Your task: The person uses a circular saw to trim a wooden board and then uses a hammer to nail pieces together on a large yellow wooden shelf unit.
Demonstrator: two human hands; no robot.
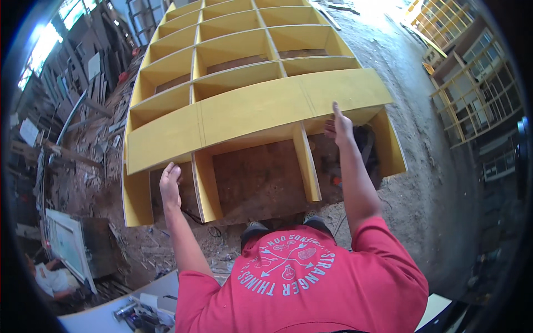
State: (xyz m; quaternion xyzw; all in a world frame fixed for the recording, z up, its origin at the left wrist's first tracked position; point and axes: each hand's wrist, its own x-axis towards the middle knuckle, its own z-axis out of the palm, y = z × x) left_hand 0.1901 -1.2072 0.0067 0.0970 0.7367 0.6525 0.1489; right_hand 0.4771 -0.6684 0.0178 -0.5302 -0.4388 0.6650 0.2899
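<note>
Both arms reach forward, elbows nearly straight. The left hand point(170, 183) lies flat, fingers together, against the near left edge of the yellow shelf unit point(244, 105) lying on the floor point(422, 183). Farther on, the right hand point(340, 126) presses the unit's wide front board point(250, 114), fingers together, pointing up.

A large yellow shelf unit point(244, 83) lies flat on its back on the dirt floor, its grid of open compartments facing up. A wide yellow board point(250, 114) runs across its near end, above three upright dividers. Brown backing shows inside the nearest compartments.
</note>
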